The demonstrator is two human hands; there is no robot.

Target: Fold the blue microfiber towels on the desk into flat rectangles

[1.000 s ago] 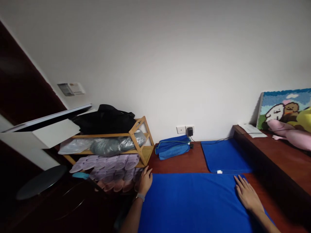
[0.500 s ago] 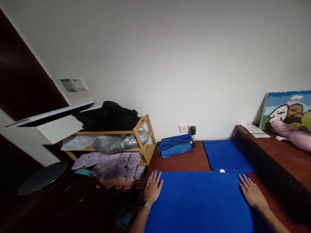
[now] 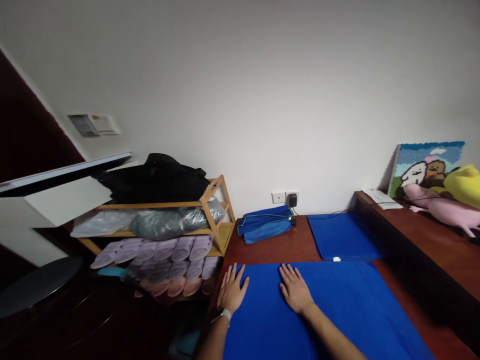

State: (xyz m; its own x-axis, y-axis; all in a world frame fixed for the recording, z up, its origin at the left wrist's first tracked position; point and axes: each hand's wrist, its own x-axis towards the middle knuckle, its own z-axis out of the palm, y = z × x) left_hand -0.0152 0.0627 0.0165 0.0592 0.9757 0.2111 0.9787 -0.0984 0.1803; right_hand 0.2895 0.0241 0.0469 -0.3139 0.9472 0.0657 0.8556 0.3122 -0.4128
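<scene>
a: far left first: the wooden rack [image 3: 227,220] with its rows of slippers [image 3: 161,250], no hand on either.

b: and now the left hand [image 3: 231,294], palm down at the far left corner of the large blue cloth [image 3: 348,305], fingers straight and a little spread, gripping nothing!

a: where's that cloth lying?

b: across the near part of the reddish table [image 3: 279,255]. beyond it, apart, sits a loosely folded towel [image 3: 267,227].

a: over to the right hand [image 3: 295,293]: flat on the cloth near its far edge, fingers extended, nothing pinched.

b: so how far along? i'd call the spreading mostly done: far edge nearly straight, surface close to flat.

a: light smoothing at most looks left, but the near end runs out of view, so no verdict there.

b: furthest right, a flat blue square [image 3: 342,236] lies just beyond, untouched.
</scene>
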